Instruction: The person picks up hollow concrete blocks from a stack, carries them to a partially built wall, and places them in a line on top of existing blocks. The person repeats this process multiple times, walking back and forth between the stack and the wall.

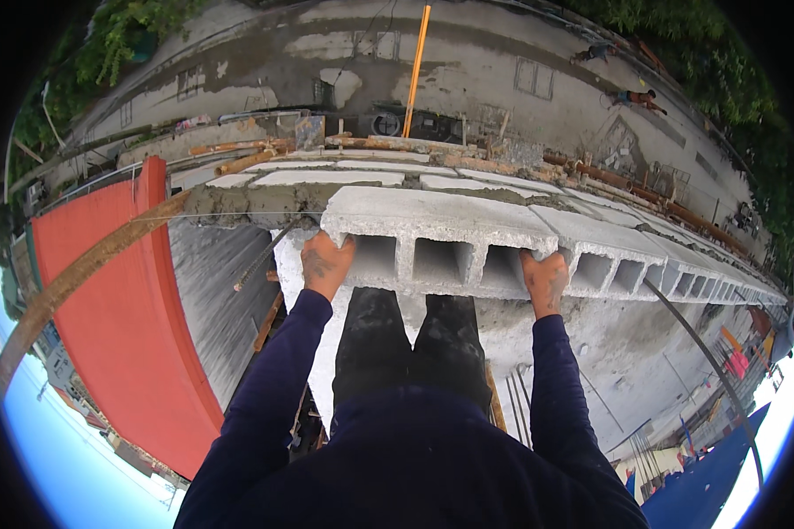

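A grey hollow concrete block [437, 213] sits in front of me on top of the wall, its open cells facing me. My left hand [326, 264] is closed round its left end, fingers hooked into the edge. At the other end, my right hand [545, 280] grips the block near the joint with the neighbouring block [600, 234]. That block starts a row running off to the right. Wet-looking mortar [265, 201] lies left of the held block. A thin string crosses over this mortar, and a steel bar [265, 256] sticks out near my left hand.
A red wall or roof panel [119, 309] stands at the left, with a curved wooden pole [88, 269] across it. A bent steel rod [715, 361] rises at the right. Below, past the wall, are an orange post [416, 70], planks and two people [640, 100] on the ground.
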Tool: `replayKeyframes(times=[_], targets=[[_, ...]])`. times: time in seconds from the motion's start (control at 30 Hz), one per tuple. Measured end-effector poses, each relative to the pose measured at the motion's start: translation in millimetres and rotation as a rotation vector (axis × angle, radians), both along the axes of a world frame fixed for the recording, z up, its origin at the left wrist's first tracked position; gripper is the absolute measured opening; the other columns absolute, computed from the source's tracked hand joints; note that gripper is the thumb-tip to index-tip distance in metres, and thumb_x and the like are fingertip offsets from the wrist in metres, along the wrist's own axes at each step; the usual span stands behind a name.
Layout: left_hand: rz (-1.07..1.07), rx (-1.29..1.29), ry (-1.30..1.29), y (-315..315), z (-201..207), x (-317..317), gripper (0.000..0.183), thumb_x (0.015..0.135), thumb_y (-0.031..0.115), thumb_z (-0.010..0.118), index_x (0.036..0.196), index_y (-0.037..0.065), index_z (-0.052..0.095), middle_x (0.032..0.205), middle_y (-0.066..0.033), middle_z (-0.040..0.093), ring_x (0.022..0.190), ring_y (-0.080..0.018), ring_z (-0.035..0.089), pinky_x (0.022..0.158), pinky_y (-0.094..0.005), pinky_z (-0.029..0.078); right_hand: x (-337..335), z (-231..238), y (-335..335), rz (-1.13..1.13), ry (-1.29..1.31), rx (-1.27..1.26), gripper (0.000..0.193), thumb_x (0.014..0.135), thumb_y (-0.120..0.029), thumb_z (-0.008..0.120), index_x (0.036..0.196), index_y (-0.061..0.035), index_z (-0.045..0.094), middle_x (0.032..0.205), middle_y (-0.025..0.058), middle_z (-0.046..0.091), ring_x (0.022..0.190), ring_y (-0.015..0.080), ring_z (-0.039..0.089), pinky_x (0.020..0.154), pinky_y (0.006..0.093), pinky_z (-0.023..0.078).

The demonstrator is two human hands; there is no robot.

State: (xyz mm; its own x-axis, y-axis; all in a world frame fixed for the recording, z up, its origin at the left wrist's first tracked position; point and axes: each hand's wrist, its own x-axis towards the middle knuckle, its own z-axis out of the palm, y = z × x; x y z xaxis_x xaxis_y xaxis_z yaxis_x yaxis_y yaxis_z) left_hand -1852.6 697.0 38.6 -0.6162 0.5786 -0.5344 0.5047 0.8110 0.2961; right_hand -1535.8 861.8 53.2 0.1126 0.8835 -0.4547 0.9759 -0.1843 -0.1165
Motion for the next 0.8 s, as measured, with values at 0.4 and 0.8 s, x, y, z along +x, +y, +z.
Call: replayKeyframes(times=[0.4,0.8], targets=[[-0.023,-0.028,0.004,7,-4,-4,0.043,0.073,0.033,0.065,0.078,-0.009,0.062,0.081,-0.0293,0.061,0.082,-0.0422,0.06,0.076,-0.0453,0.047,-9,-4,8,0.004,-0.068,-0.034,0.052,0.064,-0.042,0.072,0.074,0.0091,0.064,0.078,0.0301,0.062,0.079,0.0416,0.064,0.072,0.0435,0.051],[0.011,0.136,-0.119,-1,12,1,0.043,0.073,0.026,0.068,0.097,-0.007,0.057,0.091,-0.0274,0.062,0.09,-0.0434,0.058,0.081,-0.0455,0.044,-4,3,-6,-0.007,-0.014,-0.004,0.064,0.064,-0.049,0.072,0.092,0.0077,0.061,0.081,0.0281,0.064,0.082,0.0404,0.064,0.076,0.0437,0.05]])
